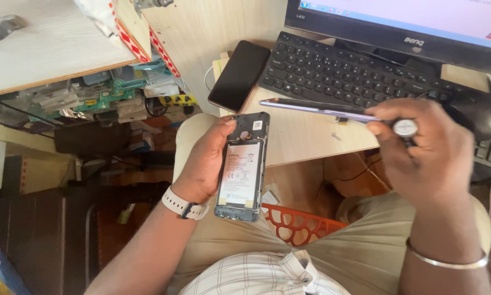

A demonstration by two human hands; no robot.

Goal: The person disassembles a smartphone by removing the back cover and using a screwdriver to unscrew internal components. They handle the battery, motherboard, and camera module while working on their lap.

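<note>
The opened phone (241, 166) is held in the left hand (206, 161), above the person's lap and just in front of the tabletop (305, 136) edge. The hand grasps it from the side, with the thumb on the upper part, near the camera module. The back cover is off, so a large white battery with small printed marks shows inside a dark grey frame.

The right hand (426, 150) is clenched around a thin screwdriver (333, 112) with a round silver cap at its end. The shaft goes from this hand toward the left hand, over the tabletop, and its tip is near the top of the opened phone. A metal bangle (447, 262) is on the right wrist and a white watch (184, 205) is on the left wrist.

The tabletop is light wood. A tiny screw (336, 136) lies on it, just beside the right hand. Beyond the left hand lies a second phone (239, 75) with a black screen, and beyond the right hand is a black keyboard (344, 71) with a monitor (398, 27) behind it. Under both hands an orange plastic basket (294, 223) shows between the knees. Far out from the left hand, a shelf (109, 98) under a wooden board is full of small electronic parts and boards.
</note>
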